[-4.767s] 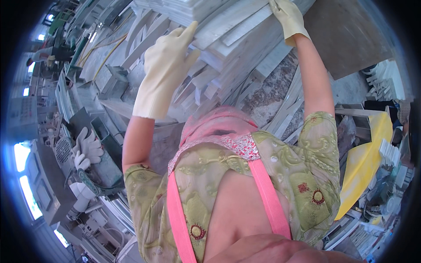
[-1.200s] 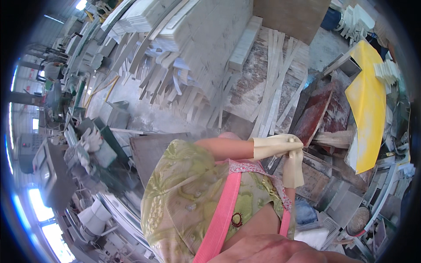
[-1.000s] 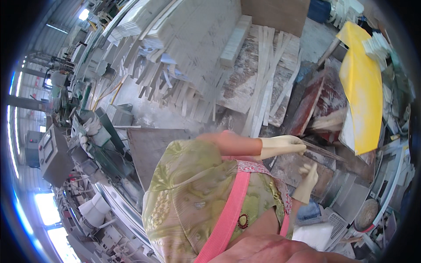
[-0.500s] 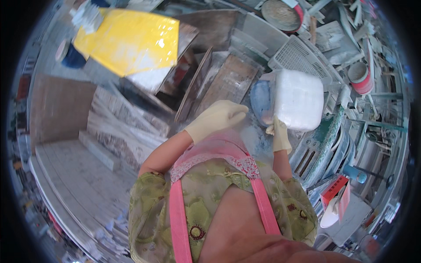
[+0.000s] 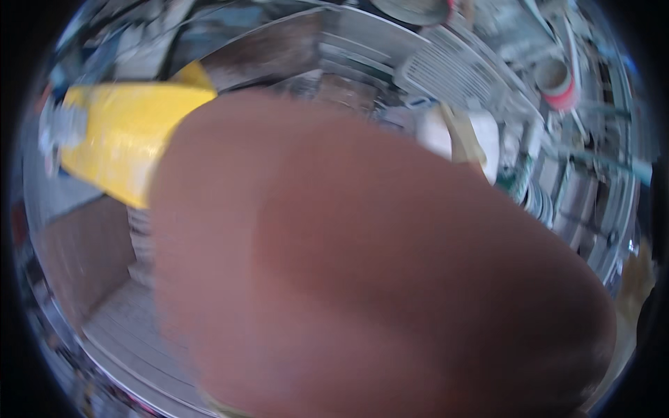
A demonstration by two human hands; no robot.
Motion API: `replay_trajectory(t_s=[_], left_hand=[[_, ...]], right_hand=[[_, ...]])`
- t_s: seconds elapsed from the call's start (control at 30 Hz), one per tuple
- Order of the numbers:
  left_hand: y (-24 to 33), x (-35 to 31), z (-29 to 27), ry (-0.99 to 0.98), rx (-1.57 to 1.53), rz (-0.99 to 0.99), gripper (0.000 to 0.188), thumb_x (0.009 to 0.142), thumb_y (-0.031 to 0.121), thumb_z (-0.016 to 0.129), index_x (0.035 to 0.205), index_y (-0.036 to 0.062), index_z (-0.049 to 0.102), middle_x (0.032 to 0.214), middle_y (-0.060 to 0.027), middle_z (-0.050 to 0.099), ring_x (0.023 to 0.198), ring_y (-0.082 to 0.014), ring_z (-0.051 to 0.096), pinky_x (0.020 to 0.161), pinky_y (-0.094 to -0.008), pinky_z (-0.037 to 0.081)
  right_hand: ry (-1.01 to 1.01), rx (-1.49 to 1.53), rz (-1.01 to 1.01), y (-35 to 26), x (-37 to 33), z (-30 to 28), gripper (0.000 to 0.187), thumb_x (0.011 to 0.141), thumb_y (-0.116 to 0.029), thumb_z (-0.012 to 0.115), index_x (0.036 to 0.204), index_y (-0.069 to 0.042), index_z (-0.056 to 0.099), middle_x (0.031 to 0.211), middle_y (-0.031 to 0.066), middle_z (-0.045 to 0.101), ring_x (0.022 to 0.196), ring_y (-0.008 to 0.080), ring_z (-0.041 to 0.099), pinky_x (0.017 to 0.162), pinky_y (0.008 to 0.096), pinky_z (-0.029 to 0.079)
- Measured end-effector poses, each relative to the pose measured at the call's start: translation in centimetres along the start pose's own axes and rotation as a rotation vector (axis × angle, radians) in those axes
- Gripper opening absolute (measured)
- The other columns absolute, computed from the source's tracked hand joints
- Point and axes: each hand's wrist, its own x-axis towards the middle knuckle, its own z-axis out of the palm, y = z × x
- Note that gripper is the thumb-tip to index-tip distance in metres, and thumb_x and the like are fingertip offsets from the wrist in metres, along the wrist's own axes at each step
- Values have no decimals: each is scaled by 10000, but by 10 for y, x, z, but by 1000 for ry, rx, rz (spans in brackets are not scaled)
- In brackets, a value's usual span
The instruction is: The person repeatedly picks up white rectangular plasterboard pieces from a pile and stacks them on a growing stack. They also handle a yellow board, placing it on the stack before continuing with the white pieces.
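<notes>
Gloved right hand [image 5: 465,136] against white block [image 5: 433,132]; fingers' grip cannot be told

Head view, downward, blocked close-up.

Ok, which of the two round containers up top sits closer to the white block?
The small red-banded tub, up-right of the white block; the wider pan lies farther, cut by the top edge.
</notes>
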Motion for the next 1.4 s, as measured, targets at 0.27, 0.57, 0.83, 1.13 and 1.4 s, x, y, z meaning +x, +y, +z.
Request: replay_trajectory(t_s=[0.27,0.57,0.83,1.13,1.4], left_hand=[[-119,2,-20,-199,156,-215,301,880,182,630,1102,-19,659,886,-239,679,917,-399,677,857,-493,525],[-220,-188,-47,-14,423,-1663,457,967,214,633,1373,6,601,1183,-239,707,1112,-377,680,934,-426,526],[-188,-244,11,1116,-75,-1954,444,1028,179,614,1384,-83,576,1298,-151,685,1191,-191,644,1029,-292,479],[-183,-203,5,1005,415,-1747,450,995,294,570,1285,-43,640,1244,-239,689,1168,-340,665,1027,-399,499],[-137,-220,15,1097,397,-1594,492,1025,337,554,1356,-21,611,1338,-197,662,1238,-322,636,1082,-402,474]], right_hand=[[412,-172,5,47,230,-89,920,821,-500,776,1551,-85,402,1404,225,554,1214,355,577,1009,401,467],[127,-420,-162,59,451,-127,1141,683,-490,864,1604,-127,297,1448,229,541,1248,434,580,1083,452,457],[164,-317,-346,8,481,-146,1023,724,-475,852,1564,-156,364,1353,246,587,1251,415,586,1042,481,484],[-100,-130,-509,1,515,-133,1020,722,-375,864,1561,-48,385,1406,278,579,1297,427,564,1084,465,449],[-98,-366,-467,11,534,-135,1248,558,-337,919,1602,-74,288,1431,261,567,1327,417,549,1124,444,428]])
